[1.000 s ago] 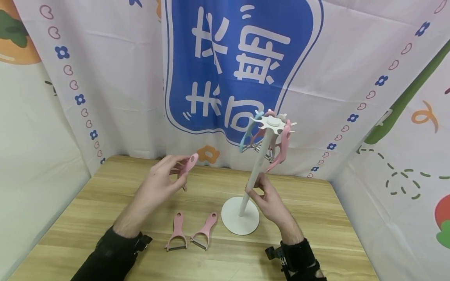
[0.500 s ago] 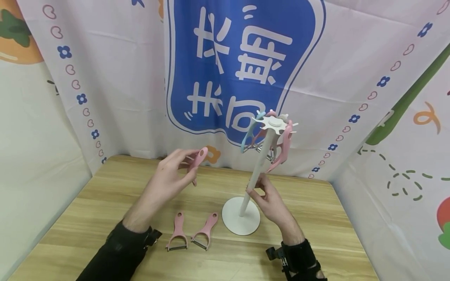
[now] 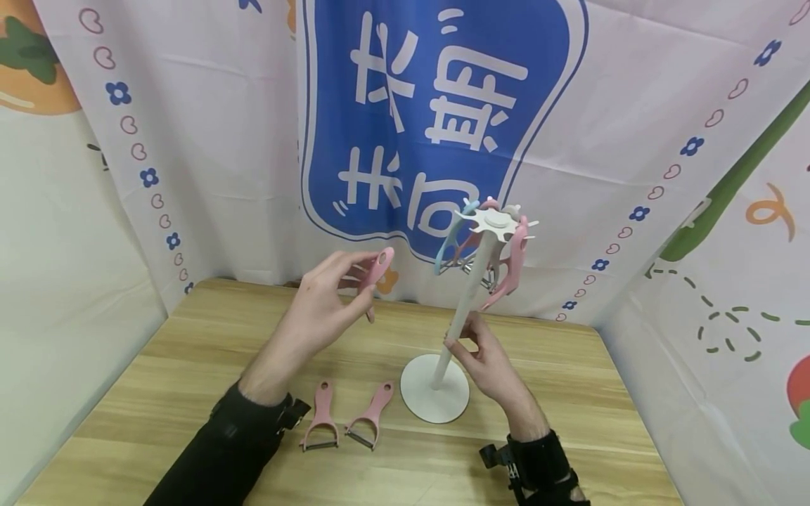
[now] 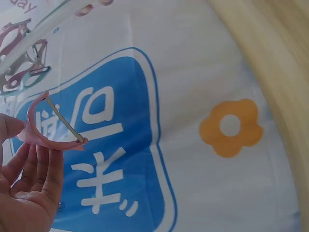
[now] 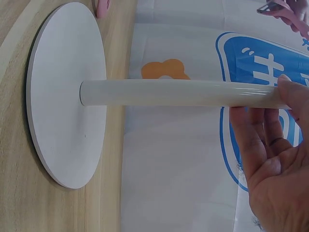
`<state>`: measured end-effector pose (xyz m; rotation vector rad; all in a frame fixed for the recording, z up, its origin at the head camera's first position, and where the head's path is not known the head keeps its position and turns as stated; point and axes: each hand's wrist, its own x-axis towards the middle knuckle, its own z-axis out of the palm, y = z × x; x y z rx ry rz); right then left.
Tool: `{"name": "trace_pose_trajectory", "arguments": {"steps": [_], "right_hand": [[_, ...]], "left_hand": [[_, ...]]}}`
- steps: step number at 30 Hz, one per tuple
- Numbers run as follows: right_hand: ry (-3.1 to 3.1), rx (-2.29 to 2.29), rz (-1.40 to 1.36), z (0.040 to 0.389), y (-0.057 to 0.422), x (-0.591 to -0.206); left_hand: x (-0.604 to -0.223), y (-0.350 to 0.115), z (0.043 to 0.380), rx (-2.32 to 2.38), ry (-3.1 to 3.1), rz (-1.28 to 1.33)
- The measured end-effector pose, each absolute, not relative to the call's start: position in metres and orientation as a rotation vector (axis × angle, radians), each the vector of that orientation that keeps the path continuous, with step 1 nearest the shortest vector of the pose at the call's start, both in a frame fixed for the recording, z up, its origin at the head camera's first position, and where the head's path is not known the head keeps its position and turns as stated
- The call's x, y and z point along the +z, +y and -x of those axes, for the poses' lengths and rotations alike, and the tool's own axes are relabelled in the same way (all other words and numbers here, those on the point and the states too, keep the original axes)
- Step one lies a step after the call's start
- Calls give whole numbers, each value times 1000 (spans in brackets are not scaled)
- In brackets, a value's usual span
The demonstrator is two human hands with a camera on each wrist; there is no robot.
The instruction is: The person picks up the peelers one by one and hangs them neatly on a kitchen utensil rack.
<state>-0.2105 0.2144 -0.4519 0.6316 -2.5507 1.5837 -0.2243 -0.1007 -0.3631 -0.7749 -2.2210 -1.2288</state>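
Observation:
My left hand pinches a pink peeler in the air, left of the stand; its blade end shows above my fingers in the left wrist view. A white stand with a round base rises from the wooden table. Several pink and blue peelers hang from its star-shaped top. My right hand grips the pole at mid height. Two more pink peelers lie on the table near my left forearm.
Printed cloth walls close in the table on the back and both sides, with a blue sign behind the stand. Black wrist straps sit on both forearms.
My left hand has carried the pink peeler up and to the right, closer to the stand's top. The right hand stays on the pole.

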Motion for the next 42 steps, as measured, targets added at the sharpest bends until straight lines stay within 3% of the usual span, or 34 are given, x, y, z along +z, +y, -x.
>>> {"name": "trace_pose_trajectory", "arguments": {"steps": [18, 42], "right_hand": [[-2529, 1590, -653, 210, 213, -451], [-2499, 1615, -686, 210, 213, -452]], "left_hand": [[-326, -69, 224, -1300, -2087, 850], [-305, -39, 227, -1429, -1984, 898]]}}
